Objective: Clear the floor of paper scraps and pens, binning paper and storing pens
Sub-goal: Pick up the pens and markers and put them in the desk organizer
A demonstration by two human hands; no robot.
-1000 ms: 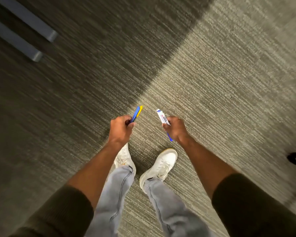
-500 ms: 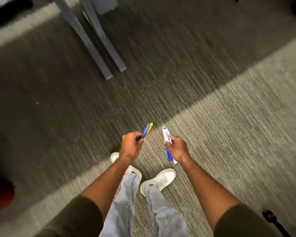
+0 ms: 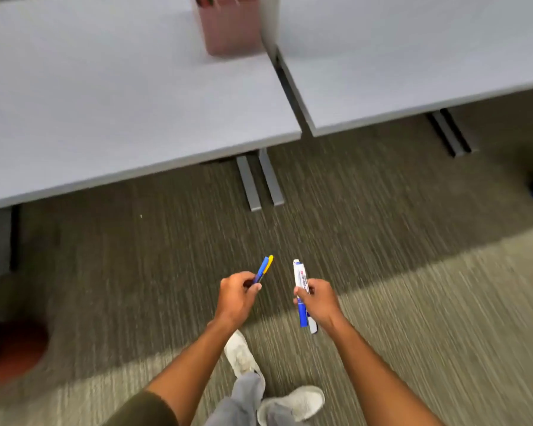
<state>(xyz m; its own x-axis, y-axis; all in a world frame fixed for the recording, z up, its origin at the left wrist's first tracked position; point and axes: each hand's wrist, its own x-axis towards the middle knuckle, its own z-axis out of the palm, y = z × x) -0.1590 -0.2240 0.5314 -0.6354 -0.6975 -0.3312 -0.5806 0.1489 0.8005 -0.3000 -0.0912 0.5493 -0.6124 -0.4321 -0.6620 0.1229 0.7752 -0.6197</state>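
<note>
Floor looks cleared: my left grip [image 3: 236, 298] clasps two pens [image 3: 263, 269], my right grip [image 3: 319, 301] markers [image 3: 300, 290], unstored, pink holder [image 3: 231, 26] on the counter [image 3: 105, 103] ahead.

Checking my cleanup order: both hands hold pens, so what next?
Probably step to the desk and drop the pens into the pink holder. The left hand grips two pens, the right hand a marker, and no scraps show on the carpet.

A pen holder [image 3: 231, 29] stands on the left desk [image 3: 105, 103], beside the right desk [image 3: 413, 56].
</note>
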